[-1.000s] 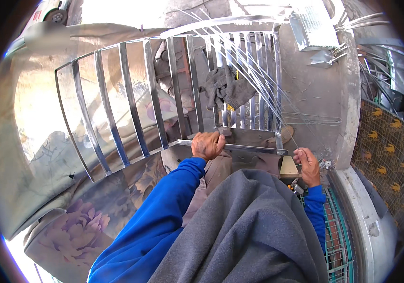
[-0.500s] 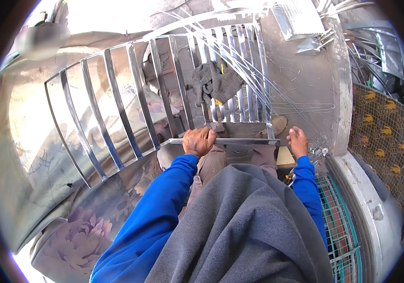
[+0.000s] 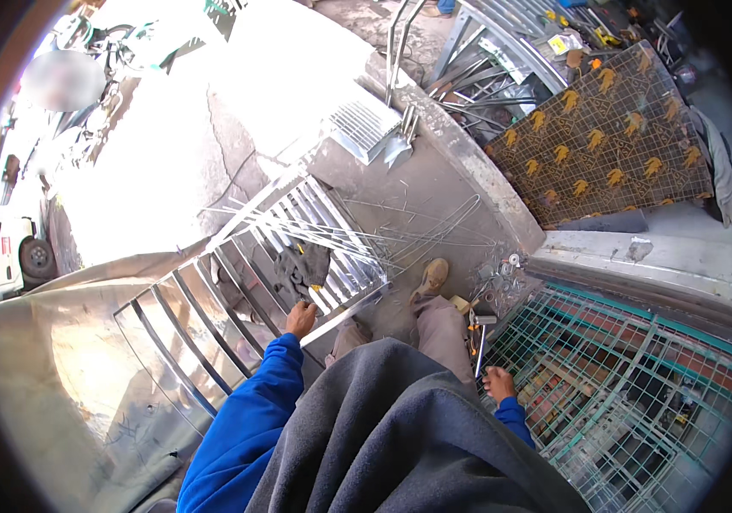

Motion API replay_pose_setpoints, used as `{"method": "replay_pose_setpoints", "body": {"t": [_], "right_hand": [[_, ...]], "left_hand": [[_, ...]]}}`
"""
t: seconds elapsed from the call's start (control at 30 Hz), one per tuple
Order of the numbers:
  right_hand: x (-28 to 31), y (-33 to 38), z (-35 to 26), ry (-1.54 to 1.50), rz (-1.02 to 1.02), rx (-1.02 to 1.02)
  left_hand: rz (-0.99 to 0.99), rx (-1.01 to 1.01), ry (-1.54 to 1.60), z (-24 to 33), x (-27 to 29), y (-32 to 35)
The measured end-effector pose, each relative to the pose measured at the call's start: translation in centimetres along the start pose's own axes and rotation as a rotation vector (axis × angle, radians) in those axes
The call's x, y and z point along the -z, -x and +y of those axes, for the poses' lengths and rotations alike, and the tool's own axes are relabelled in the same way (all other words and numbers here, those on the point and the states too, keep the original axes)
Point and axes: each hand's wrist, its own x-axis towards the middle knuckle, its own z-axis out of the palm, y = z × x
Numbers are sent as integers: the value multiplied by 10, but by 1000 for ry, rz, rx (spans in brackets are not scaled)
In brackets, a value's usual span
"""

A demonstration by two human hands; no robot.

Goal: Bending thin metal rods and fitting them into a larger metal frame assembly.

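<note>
The metal grille (image 3: pixel 246 282) lies flat on the ground just ahead of my left hand (image 3: pixel 301 319), whose fingers curl over its near rail beside the dark gloves (image 3: pixel 299 267) on the slats. I'd say keep that grip snug so the frame doesn't slide. Over at my right hand (image 3: pixel 498 382), the fingers look loosely curled by the green mesh cage (image 3: pixel 640 385); can't tell if they hold anything.
</note>
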Motion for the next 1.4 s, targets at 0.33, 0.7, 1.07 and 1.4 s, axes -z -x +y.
{"method": "replay_pose_setpoints", "body": {"t": [0.33,0.7,1.07,1.4], "right_hand": [[50,-91,68,379,-195,433],[276,-138,-88,-602,301,115],[186,-181,-189,-521,-240,99],[207,-273,-386,-336,-196,108]], "left_hand": [[125,62,417,157,26,26],[-312,-346,-142,319,-76,55],[-96,-77,66,387,-60,0],[-234,170,266,474,-32,-109]]}}
